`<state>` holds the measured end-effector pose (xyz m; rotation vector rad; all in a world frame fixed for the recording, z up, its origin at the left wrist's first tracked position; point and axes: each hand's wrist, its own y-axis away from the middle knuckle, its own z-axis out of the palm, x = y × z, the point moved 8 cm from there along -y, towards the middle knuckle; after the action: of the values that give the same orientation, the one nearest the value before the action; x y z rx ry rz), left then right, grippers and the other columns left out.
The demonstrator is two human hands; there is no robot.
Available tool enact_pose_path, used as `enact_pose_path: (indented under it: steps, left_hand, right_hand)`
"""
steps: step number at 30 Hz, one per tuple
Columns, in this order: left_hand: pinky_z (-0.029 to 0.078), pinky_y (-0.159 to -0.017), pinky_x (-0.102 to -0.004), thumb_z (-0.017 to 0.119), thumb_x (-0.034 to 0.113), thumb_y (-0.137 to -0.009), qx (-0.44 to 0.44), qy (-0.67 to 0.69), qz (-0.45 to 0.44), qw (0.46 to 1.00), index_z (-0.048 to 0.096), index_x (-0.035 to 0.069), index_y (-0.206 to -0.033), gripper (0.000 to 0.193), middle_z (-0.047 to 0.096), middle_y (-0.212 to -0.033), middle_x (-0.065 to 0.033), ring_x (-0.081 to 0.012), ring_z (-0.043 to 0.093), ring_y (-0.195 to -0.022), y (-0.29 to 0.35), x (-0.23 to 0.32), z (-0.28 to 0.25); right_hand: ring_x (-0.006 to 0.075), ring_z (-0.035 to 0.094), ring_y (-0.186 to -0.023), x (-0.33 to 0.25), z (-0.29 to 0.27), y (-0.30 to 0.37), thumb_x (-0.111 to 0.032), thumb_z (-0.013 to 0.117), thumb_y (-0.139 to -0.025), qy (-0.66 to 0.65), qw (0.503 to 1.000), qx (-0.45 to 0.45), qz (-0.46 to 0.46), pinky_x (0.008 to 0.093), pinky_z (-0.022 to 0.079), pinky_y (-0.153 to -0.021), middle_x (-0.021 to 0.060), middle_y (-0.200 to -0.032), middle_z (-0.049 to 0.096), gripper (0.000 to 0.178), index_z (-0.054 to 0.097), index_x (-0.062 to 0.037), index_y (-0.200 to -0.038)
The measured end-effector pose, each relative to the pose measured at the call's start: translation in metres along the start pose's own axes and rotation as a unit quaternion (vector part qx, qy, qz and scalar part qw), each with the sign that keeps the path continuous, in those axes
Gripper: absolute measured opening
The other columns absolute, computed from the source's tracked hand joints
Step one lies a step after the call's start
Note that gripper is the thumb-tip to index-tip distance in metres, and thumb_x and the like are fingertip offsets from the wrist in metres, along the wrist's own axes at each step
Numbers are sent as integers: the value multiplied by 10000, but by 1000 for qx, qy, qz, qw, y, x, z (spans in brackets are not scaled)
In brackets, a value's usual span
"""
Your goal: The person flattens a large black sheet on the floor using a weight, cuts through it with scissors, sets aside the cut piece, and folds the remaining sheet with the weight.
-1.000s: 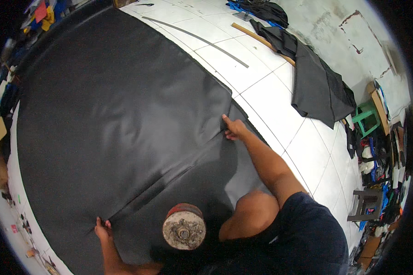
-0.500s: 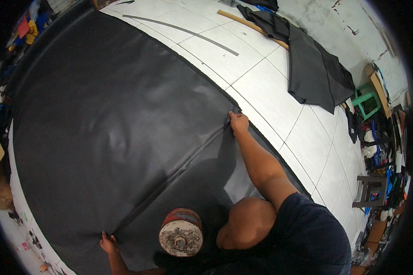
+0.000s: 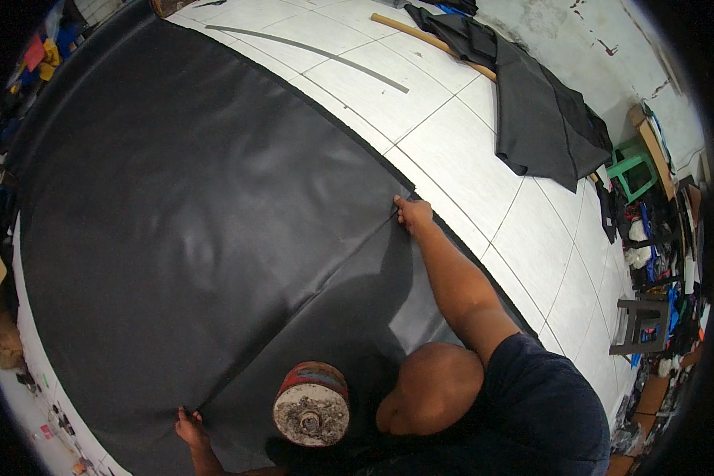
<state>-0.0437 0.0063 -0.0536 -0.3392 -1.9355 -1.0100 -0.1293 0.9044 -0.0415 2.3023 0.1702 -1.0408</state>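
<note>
A large black vinyl-like sheet point(image 3: 174, 198) covers the floor in front of me. A straight fold or overlapped edge point(image 3: 313, 295) runs slantwise across it between my two hands. At the near left end of that line, my left hand point(image 3: 192, 430) pinches the sheet between thumb and fingers. My right hand point(image 3: 414, 214) grips the line's far right end, close to the sheet's right border. Between my arms, by my bent knee, a round red block with a dirty whitish top point(image 3: 312, 414) and a nut-like centre rests on the sheet.
White floor tiles point(image 3: 452, 151) lie to the right, with a thin grey strip point(image 3: 309, 49), a wooden pole point(image 3: 428, 44) and crumpled black cloth point(image 3: 539, 119). A green stool point(image 3: 633, 170), a dark stool point(image 3: 641, 327) and clutter line the right wall.
The raised fold between my hands has flattened into a thinner line. Both hands keep their grip and have shifted only slightly.
</note>
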Motion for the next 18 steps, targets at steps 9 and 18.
enact_pose_path:
  steps: [9,18]
  left_hand:
    - [494,-561,-311,665,277,-909,-6,27,-9,1000,608,-44,-1005,340,623,-783,-106,-210,603,-647,-4,-1,-8]
    - [471,-557,-326,680,249,-899,-10,-18,-20,1000,572,6,-874,268,551,-718,-75,-193,563,-638,8,8,5]
  right_hand:
    - [237,616,-725,-44,-16,29,-298,750,-840,170,976,65,-120,375,484,-634,134,-907,647,304,618,-27,-883]
    - [333,502,-1228,-63,-3,51,-327,508,-974,370,854,85,-355,440,464,-1009,134,-1420,486,463,538,-58,-1349]
